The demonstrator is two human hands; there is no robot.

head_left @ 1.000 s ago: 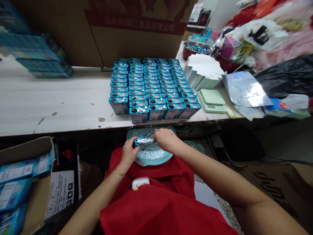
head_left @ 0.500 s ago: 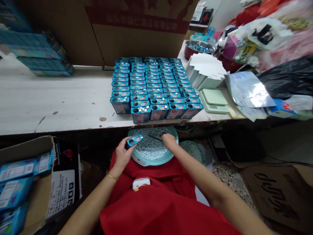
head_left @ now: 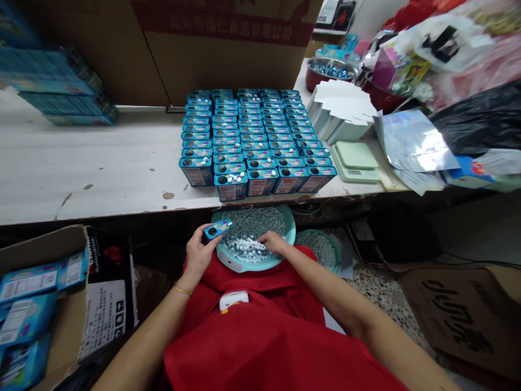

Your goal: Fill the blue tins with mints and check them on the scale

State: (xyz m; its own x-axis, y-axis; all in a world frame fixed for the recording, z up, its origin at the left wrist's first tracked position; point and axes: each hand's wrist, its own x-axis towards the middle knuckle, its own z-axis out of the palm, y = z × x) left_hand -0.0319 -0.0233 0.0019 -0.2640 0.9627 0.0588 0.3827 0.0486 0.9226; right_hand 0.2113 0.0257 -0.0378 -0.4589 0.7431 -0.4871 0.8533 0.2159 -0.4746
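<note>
My left hand (head_left: 198, 251) grips a small blue tin (head_left: 218, 228) with a round hole in its top, held at the left rim of a teal basin (head_left: 290, 239) on my lap. The basin is full of small white candies (head_left: 254, 232). My right hand (head_left: 273, 242) rests in the candies with its fingers curled down, and I cannot see what they hold. On the white table (head_left: 93, 168) just beyond stand several rows of matching blue tins (head_left: 252, 141), some with candies on top.
A cardboard box (head_left: 44, 288) of blue packets sits at lower left. A second teal basin (head_left: 321, 247) is under the table edge. Green scale (head_left: 355, 160), white folded cartons (head_left: 342, 111), a metal bowl (head_left: 331, 70), bags at right. A big brown carton (head_left: 228, 49) behind.
A second ago both hands met over the tin with candies heaped on it. The left hand then drew the tin to the left rim, and the right hand dropped into the candies.
</note>
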